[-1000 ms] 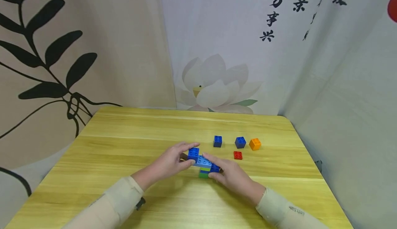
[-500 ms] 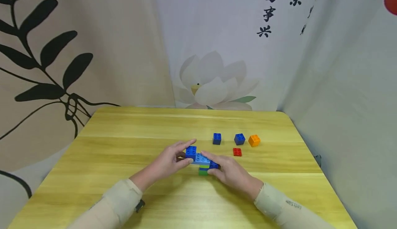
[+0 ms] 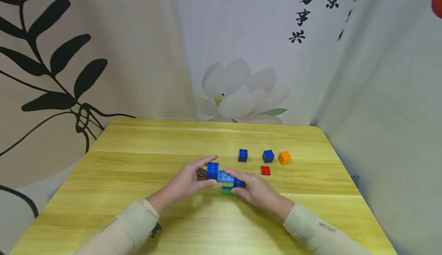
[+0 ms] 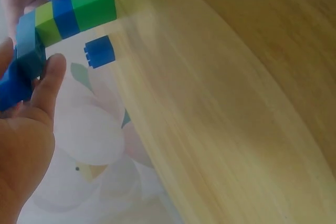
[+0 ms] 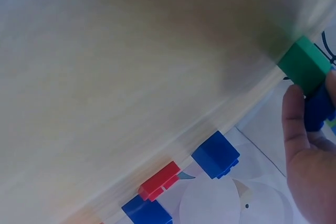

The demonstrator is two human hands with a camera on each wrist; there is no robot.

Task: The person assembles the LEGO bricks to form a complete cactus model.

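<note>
Stack (image 3: 226, 176): one, hanging together between both hands
Left hand (image 3: 188, 179): gripping its upper blue block (image 3: 212, 170)
Right hand (image 3: 259, 191): holding its lower blue block (image 3: 238, 183)
Desk (image 3: 155, 143): carrying two loose blue blocks (image 3: 243, 155), one orange block (image 3: 284, 157) and one red block (image 3: 265, 170), all lying beyond the right hand
</note>
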